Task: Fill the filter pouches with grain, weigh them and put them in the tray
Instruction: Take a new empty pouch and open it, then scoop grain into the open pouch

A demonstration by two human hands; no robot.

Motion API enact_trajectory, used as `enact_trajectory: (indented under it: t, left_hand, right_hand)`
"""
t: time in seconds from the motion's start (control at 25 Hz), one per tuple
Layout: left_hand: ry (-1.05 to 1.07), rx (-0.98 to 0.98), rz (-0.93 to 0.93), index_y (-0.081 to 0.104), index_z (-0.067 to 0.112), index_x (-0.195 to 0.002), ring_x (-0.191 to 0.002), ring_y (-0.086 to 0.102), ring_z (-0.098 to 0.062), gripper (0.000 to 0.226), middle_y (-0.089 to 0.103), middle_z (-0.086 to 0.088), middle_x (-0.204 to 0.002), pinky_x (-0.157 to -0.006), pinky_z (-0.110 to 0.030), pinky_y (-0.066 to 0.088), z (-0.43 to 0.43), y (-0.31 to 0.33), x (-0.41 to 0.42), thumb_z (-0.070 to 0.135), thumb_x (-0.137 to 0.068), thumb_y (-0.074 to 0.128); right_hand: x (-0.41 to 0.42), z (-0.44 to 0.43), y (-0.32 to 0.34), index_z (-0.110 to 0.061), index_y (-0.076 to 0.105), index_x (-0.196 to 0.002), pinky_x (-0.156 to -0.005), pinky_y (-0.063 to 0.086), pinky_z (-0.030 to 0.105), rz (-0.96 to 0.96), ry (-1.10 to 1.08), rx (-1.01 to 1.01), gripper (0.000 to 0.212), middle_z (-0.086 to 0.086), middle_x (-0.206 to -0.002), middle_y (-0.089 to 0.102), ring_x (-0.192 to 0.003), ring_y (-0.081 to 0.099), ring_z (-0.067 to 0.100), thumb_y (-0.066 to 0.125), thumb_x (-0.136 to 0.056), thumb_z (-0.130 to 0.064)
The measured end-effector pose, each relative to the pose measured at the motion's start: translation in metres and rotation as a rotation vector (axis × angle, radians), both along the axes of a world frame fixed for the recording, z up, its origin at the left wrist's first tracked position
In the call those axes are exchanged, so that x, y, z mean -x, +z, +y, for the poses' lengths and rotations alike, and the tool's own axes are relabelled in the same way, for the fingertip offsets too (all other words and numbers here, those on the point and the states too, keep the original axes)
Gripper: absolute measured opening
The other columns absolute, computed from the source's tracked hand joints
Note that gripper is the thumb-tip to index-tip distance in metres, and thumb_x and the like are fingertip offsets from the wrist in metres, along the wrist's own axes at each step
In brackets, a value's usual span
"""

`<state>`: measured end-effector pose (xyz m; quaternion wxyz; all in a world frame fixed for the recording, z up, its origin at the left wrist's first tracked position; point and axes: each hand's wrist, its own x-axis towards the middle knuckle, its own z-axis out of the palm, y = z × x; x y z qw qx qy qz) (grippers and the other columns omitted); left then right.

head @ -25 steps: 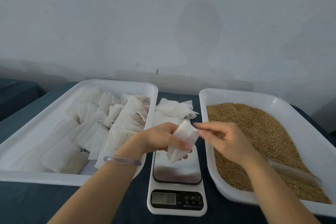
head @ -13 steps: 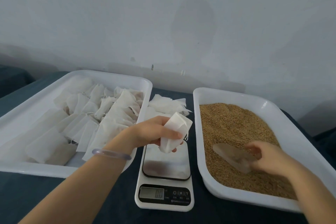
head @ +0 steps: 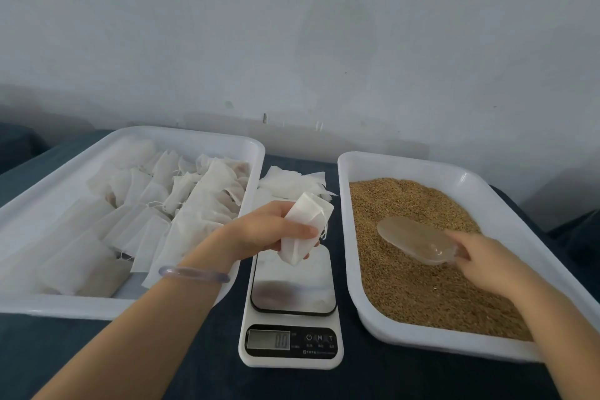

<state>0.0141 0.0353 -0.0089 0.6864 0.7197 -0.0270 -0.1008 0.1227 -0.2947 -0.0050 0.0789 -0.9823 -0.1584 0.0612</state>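
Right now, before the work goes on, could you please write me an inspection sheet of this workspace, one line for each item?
Surface: table under a dark blue cloth.
Job's things: left tray holds filled pouches; right tray holds grain; scale stands between them, platform bare, display seems to read zero; empty pouches lie behind the scale.
Clutter: nothing seen.
Hands: left hand grips a pouch above the scale; right hand holds a clear scoop at the grain surface.
Cables: nothing seen.
Surroundings: pale wall behind the table.

White trays (head: 136, 305), white pouches (head: 207, 204), golden-brown grain (head: 418, 295), clear scoop (head: 415, 239), white/black scale (head: 290, 360), dark teal tablecloth (head: 194, 377).
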Motion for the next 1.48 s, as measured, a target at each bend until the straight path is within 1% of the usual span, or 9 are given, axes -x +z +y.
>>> enact_trajectory:
  t: [0.2,0.36,0.52,0.72,0.88,1.0,1.2,1.36,1.48]
  left_hand:
    - [0.000,-0.013,-0.005,0.064,0.015,-0.094,-0.076,0.063,-0.023,0.023,0.069,-0.003,-0.083,-0.075,-0.040,0.053,-0.001,-0.001,0.000,0.023,-0.072,0.069]
    - [0.006,-0.014,-0.008,0.063,0.014,-0.093,-0.075,0.064,-0.021,0.023,0.069,-0.004,-0.083,-0.072,-0.037,0.055,0.000,-0.001,-0.001,0.022,-0.072,0.069]
    - [-0.006,-0.008,0.004,0.065,0.015,-0.090,-0.075,0.065,-0.018,0.018,0.069,-0.004,-0.083,-0.069,-0.034,0.055,0.000,-0.002,-0.001,0.021,-0.073,0.070]
    - [0.017,-0.037,0.011,0.064,0.013,-0.093,-0.077,0.064,-0.022,0.015,0.069,-0.004,-0.083,-0.074,-0.040,0.053,-0.001,0.001,0.000,0.015,-0.079,0.070]
    - [0.076,-0.074,-0.020,0.065,0.016,-0.089,-0.077,0.063,-0.020,0.009,0.069,0.001,-0.079,-0.080,-0.042,0.052,-0.008,0.009,0.004,0.010,-0.084,0.069]
    - [0.068,-0.165,-0.142,0.063,0.026,-0.094,-0.074,0.064,-0.005,0.019,0.066,0.011,-0.080,-0.067,-0.022,0.053,-0.039,0.027,-0.002,0.014,-0.082,0.072]
    - [0.087,-0.371,-0.362,0.040,0.031,-0.133,-0.102,0.056,-0.019,0.062,0.051,0.004,-0.113,-0.079,-0.030,0.052,-0.104,0.041,-0.034,0.007,-0.082,0.065]
    - [0.041,-0.288,-0.245,0.044,0.029,-0.120,-0.086,0.056,-0.009,0.052,0.052,0.009,-0.101,-0.063,-0.018,0.048,-0.125,0.028,-0.046,0.009,-0.080,0.070]
    - [0.013,-0.332,-0.241,0.045,0.031,-0.112,-0.089,0.060,-0.011,0.052,0.056,0.007,-0.104,-0.071,-0.027,0.056,-0.128,0.014,-0.047,0.024,-0.074,0.079]
  right_hand:
    - [-0.009,0.008,-0.005,-0.030,0.038,-0.139,-0.095,0.039,0.035,-0.321,-0.020,0.366,0.055,-0.004,-0.114,0.057,-0.106,0.052,0.016,0.051,-0.090,-0.009]
    - [-0.009,0.025,-0.019,-0.033,0.032,-0.143,-0.104,0.037,0.035,-0.156,0.106,0.244,0.059,-0.009,-0.117,0.056,-0.107,0.053,0.011,0.052,-0.092,-0.011]
    - [-0.008,0.017,-0.019,-0.026,0.046,-0.136,-0.087,0.049,0.026,0.017,0.087,0.016,0.046,-0.006,-0.122,0.060,-0.098,0.060,0.009,0.054,-0.092,-0.016]
    - [-0.008,-0.001,-0.008,-0.023,0.061,-0.118,-0.065,0.044,0.017,0.066,0.028,-0.108,0.030,-0.013,-0.096,0.061,-0.084,0.060,0.006,0.061,-0.089,-0.018]
    - [-0.004,-0.012,-0.003,-0.022,0.061,-0.118,-0.090,0.046,0.030,0.085,-0.005,-0.184,0.032,-0.006,-0.116,0.063,-0.097,0.056,0.008,0.063,-0.087,-0.021]
    - [-0.001,-0.017,0.004,-0.022,0.060,-0.120,-0.089,0.047,0.031,0.098,-0.011,-0.272,0.034,-0.005,-0.120,0.062,-0.097,0.055,0.007,0.063,-0.087,-0.020]
    - [0.009,-0.026,0.017,-0.018,0.059,-0.122,-0.098,0.044,0.038,0.093,-0.033,-0.329,0.036,-0.002,-0.121,0.062,-0.101,0.055,0.011,0.064,-0.086,-0.019]
    - [0.018,-0.037,0.024,-0.018,0.060,-0.123,-0.097,0.046,0.037,0.077,-0.046,-0.351,0.035,-0.003,-0.119,0.063,-0.103,0.058,0.012,0.063,-0.088,-0.018]
    - [0.023,-0.045,0.030,-0.018,0.060,-0.122,-0.095,0.043,0.033,0.064,-0.040,-0.378,0.034,-0.005,-0.118,0.063,-0.099,0.056,0.007,0.063,-0.088,-0.016]
